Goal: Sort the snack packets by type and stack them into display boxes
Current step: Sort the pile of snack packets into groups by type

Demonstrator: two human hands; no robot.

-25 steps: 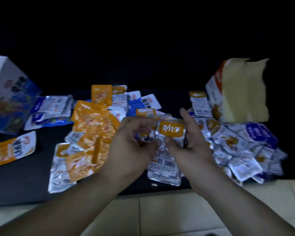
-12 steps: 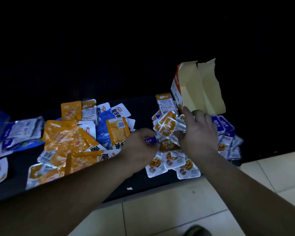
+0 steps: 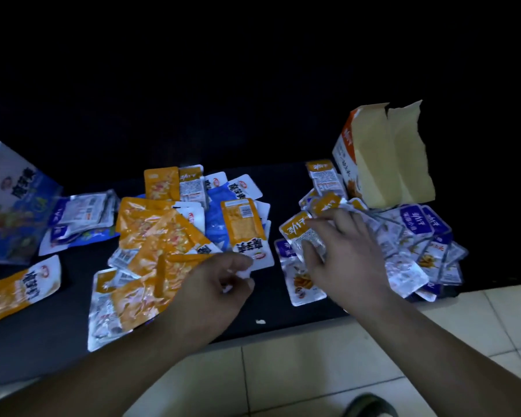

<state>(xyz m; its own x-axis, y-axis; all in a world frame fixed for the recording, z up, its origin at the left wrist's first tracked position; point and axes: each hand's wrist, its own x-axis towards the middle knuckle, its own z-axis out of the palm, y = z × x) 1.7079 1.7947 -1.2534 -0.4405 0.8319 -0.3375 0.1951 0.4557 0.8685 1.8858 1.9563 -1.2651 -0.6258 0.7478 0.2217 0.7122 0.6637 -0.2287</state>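
My view is dim: the whole upper half is near black, the dark worktop [image 3: 57,341] barely parts from it, and the pale floor tiles [image 3: 283,371] nearest me are the brightest part. The foil packets [image 3: 403,266] throw back a washed, bluish glare, so their print looks soft and grainy, and my right hand [image 3: 343,260] is a little smeared. At the left edge the white box [image 3: 0,182] leans and stretches with the wide lens.
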